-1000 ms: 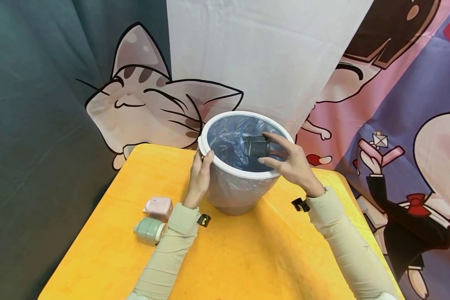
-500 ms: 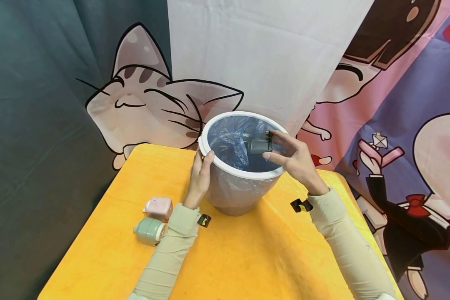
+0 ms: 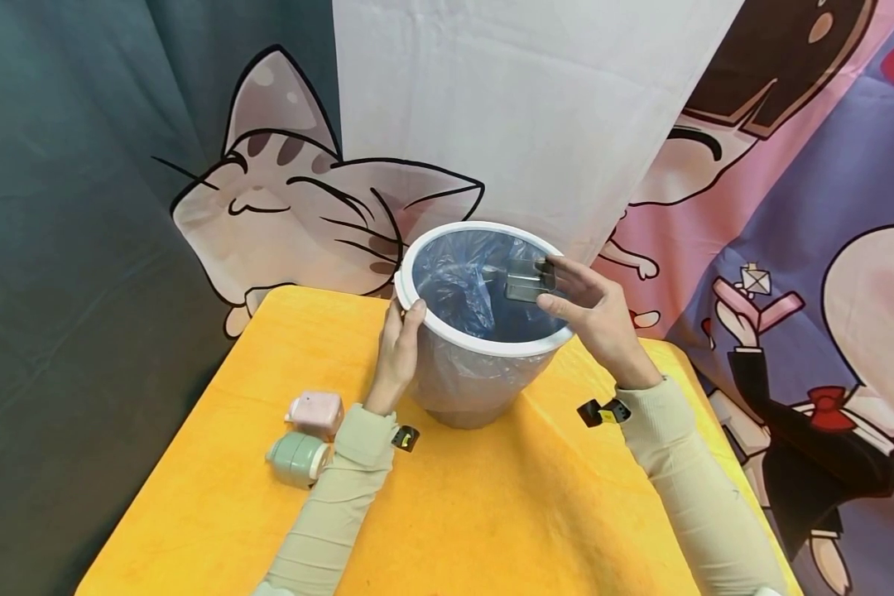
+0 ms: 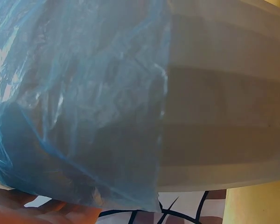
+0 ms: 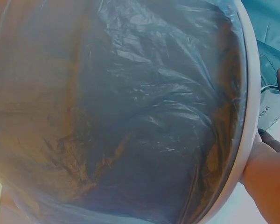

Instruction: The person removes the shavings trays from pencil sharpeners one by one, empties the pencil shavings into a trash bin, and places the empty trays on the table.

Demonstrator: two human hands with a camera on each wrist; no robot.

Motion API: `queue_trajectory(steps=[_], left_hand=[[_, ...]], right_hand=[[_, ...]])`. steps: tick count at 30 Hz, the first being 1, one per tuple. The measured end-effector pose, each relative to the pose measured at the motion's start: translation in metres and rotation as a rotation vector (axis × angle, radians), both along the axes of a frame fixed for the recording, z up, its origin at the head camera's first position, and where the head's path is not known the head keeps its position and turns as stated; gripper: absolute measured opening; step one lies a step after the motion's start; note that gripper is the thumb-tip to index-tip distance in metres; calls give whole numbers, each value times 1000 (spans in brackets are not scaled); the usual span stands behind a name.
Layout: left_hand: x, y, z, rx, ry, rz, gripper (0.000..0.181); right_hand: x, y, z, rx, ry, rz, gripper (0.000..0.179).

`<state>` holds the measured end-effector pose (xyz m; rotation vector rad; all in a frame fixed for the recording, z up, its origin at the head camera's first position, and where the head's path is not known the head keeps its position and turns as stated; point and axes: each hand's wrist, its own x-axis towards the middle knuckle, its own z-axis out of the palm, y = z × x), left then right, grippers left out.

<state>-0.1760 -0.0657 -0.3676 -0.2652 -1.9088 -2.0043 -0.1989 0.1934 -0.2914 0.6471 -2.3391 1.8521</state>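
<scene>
A trash bin with a white rim (image 3: 484,345) and a bluish plastic liner (image 3: 454,281) stands upright on the table. My left hand (image 3: 396,356) grips its near left rim, the thumb on the rim and the fingers mostly hidden behind the side. Over the bin's opening, my right hand (image 3: 603,323) holds a small see-through, dark-tinted box (image 3: 525,284) between thumb and fingers. Small printing shows on the clear box (image 5: 270,105) in the right wrist view, where the rim partly covers it. The left wrist view is mostly filled by the liner (image 4: 93,93) folded over the bin wall (image 4: 224,116).
Left of the bin, a small pink container (image 3: 317,413) and a green rounded one (image 3: 298,458) lie side by side near my left forearm. A yellow cloth (image 3: 447,513) covers the table. Printed curtains (image 3: 536,108) hang behind it.
My right hand has moved a little to the right with the clear box, toward the bin's right rim. The left hand and the bin have stayed in place.
</scene>
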Motion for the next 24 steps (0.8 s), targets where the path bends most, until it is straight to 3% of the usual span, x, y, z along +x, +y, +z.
queue_trajectory(steps=[9,17,24], left_hand=[[-19,-2,-27,0,-28,18,59],[-19,-1,-28,-21,-40,59,62],[-19,-2,-26,-2,-33,20,60]], right_hand=[[3,2,-1,-29,-20,-18,58],[6,5,0,-177,-51,45,56],[8,10,0,-283,-78,104,56]])
